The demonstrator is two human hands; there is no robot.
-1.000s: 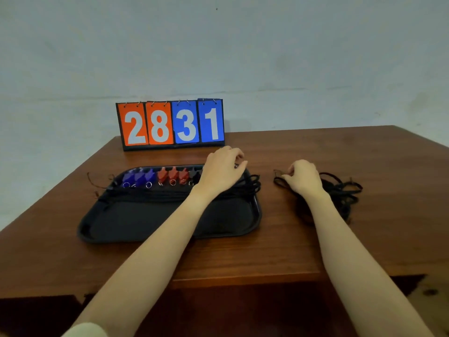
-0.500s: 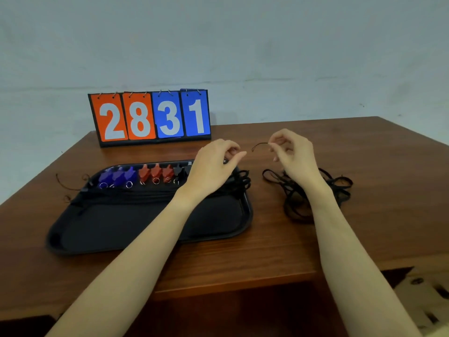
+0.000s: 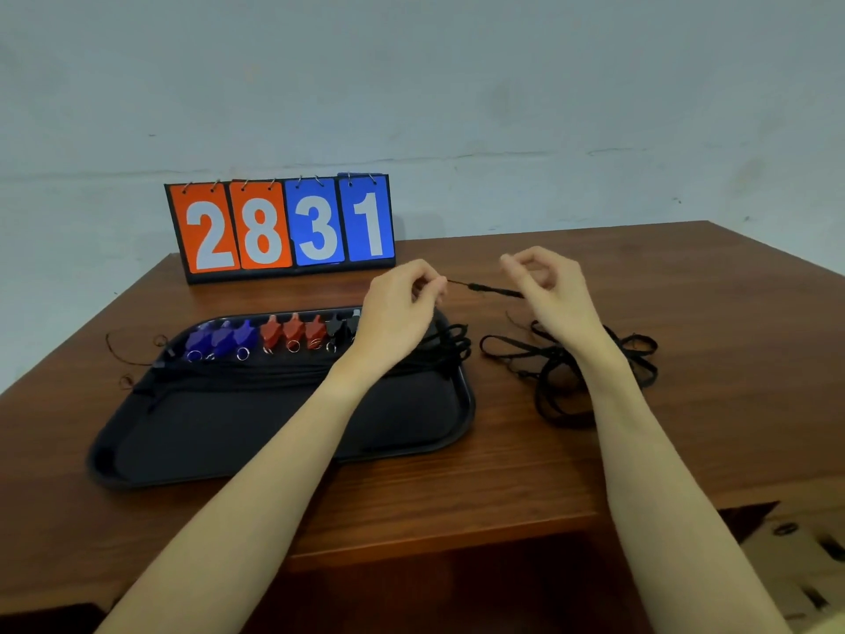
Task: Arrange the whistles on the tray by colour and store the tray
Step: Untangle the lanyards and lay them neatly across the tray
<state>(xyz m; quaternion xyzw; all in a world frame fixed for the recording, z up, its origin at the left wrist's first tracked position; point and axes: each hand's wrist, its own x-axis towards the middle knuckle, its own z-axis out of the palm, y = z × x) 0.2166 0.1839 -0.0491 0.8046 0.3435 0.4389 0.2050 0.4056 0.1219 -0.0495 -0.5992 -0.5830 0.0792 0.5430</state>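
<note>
brown wooden surface (image 3: 594, 473) | whistles (image 3: 292, 334) lined left-to-right along black tray (image 3: 274, 455) far edge, rings toward viewer | left hand (image 3: 398, 308) and right hand (image 3: 553, 290) pinching a black cord (image 3: 494, 289), stretched sideways between grips above surface

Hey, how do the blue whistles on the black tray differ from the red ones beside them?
The blue plastic whistles sit at the row's left end in the black tray; the red plastic whistles sit mid-row, to their right. Blue looks darker against the tray; red stands out more. Both groups number three, with metal rings toward the camera.
</note>
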